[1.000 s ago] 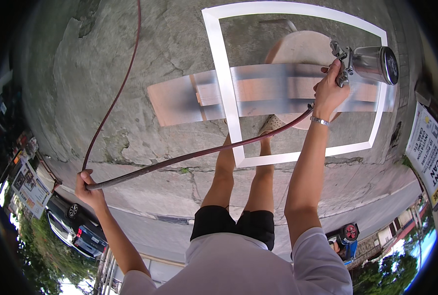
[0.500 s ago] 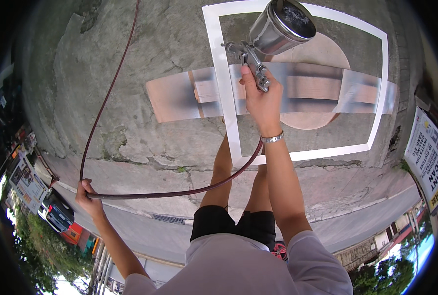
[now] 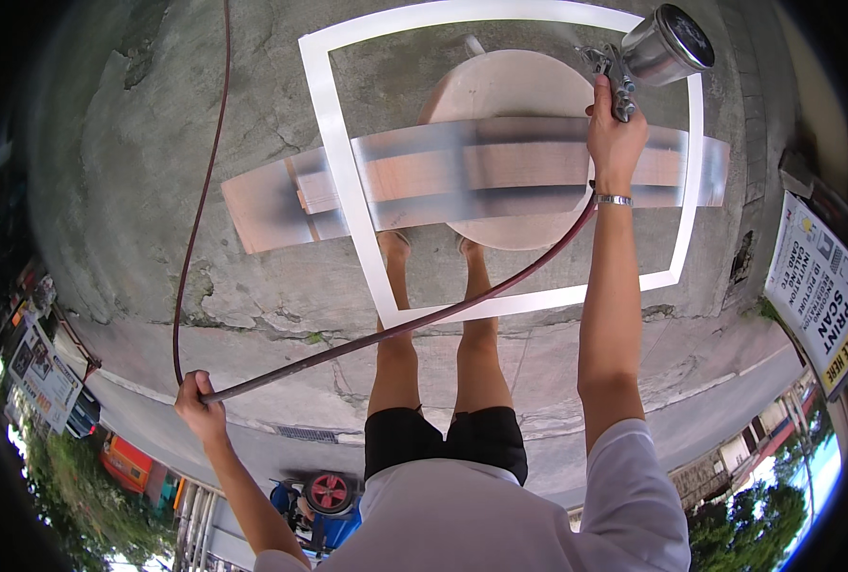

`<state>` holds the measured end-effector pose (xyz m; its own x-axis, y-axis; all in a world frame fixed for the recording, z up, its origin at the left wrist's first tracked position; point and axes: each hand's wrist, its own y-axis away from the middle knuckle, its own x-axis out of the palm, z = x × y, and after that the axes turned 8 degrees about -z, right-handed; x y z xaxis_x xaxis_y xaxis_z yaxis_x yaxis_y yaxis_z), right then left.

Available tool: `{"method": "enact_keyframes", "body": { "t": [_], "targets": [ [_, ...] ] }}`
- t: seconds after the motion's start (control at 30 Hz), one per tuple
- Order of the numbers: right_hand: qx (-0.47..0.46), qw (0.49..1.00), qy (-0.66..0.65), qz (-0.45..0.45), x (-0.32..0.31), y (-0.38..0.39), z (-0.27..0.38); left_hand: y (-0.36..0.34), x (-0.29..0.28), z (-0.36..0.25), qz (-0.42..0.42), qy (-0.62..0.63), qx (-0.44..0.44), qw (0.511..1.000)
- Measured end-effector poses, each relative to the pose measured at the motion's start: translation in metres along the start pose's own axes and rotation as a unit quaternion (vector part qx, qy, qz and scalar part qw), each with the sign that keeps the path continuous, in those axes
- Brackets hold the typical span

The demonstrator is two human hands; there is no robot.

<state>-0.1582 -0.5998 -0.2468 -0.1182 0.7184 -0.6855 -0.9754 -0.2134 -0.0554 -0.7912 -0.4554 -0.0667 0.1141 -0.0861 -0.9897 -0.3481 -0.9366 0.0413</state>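
My right hand point(image 3: 618, 143) is closed around a metal spray gun point(image 3: 616, 84) with a silver paint cup point(image 3: 667, 48). The gun hangs over the far right corner of a white rectangular frame point(image 3: 343, 157). Beneath the frame runs a long flat board point(image 3: 262, 210), brownish with grey-white sprayed bands, lying across a round beige top point(image 3: 529, 86). A dark red hose point(image 3: 500, 284) comes up to the gun from my left hand point(image 3: 198, 402), whose fingers are wrapped around it. My right forearm hides part of the board and the frame's near edge.
Cracked concrete point(image 3: 138, 210) surrounds the frame. My feet and legs stand close to its near side. Printed signs point(image 3: 810, 286) stand at right and another sign point(image 3: 45, 367) at left. A blue vehicle with a red-rimmed wheel point(image 3: 329, 492) shows behind me.
My right hand has carried the spray gun rightward along the frame to its right side. My left hand, still on the hose, sits slightly lower and further right. The view has shifted.
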Motion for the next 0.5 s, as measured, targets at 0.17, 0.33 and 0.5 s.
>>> {"method": "enact_keyframes", "body": {
  "t": [0.17,0.33,0.5],
  "targets": [
    [0.006,0.999,0.032,-0.025,-0.034,-0.062,-0.043,0.011,0.009,-0.059,0.02,-0.009,0.009,1.0],
    [0.005,0.997,0.061,-0.053,-0.064,-0.118,-0.077,0.003,0.016,-0.107,0.06,-0.037,0.025,0.997],
    [0.017,0.993,0.077,-0.085,-0.089,-0.172,-0.112,-0.011,0.027,-0.151,0.071,-0.043,0.049,0.995]
  ]
}}
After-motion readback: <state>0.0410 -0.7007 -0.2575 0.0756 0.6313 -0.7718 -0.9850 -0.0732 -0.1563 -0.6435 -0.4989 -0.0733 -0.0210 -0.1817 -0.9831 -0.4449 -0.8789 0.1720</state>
